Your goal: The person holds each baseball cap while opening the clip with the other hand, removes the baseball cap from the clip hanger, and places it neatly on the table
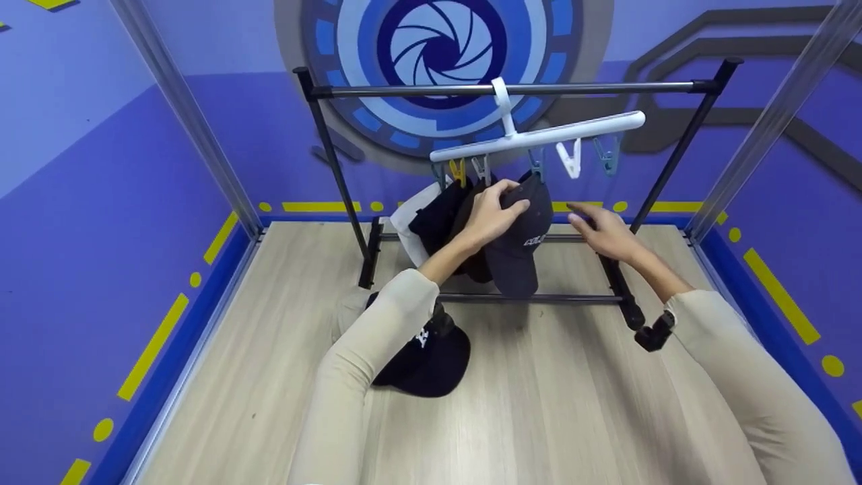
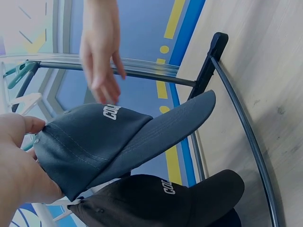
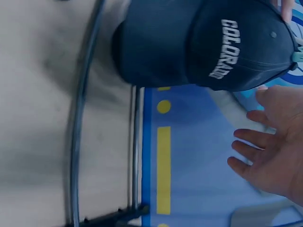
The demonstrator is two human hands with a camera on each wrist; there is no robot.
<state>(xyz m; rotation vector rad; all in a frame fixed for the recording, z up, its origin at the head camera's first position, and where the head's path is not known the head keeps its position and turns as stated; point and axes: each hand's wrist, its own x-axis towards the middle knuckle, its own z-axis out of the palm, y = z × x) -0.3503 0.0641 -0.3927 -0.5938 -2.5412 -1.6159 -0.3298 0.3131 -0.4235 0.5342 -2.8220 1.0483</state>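
1. Pinching the dark cap (image 1: 517, 246) near its top edge, the left hand (image 1: 495, 214) steadies it below a blue clip (image 1: 537, 165); a shallow bite could let it drop.
2. The right hand (image 1: 609, 236), fingers loosely spread, holds nothing just right of the cap, so it probably wouldn't catch a slip.
3. With other caps (image 1: 433, 222) bunched left, the slanting white hanger (image 1: 572, 129) might swing if tugged.
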